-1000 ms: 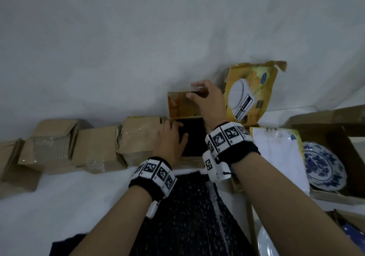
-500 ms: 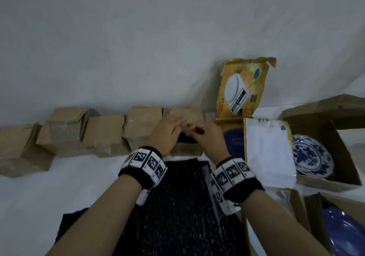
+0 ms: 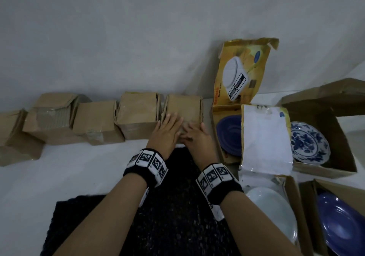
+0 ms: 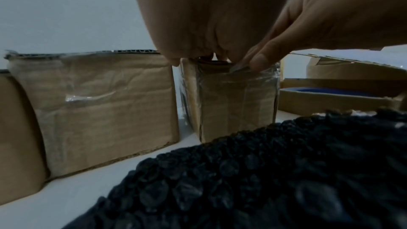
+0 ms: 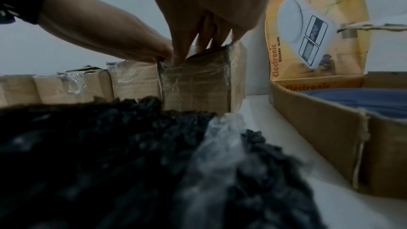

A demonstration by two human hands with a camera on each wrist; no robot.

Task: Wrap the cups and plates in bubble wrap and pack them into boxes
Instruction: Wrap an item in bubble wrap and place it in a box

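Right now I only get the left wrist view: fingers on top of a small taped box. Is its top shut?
Observer: Yes. In the head view the flap of the small box lies flat, with the left hand and right hand resting on it.
Operator: Any plates not wrapped yet?
Observer: A blue-and-white patterned plate lies bare in an open box to the right.
Operator: Anything else?
Observer: A white plate, also unwrapped, nearer the person.

Both hands [image 3: 177, 135] on closed box [image 3: 183, 107]
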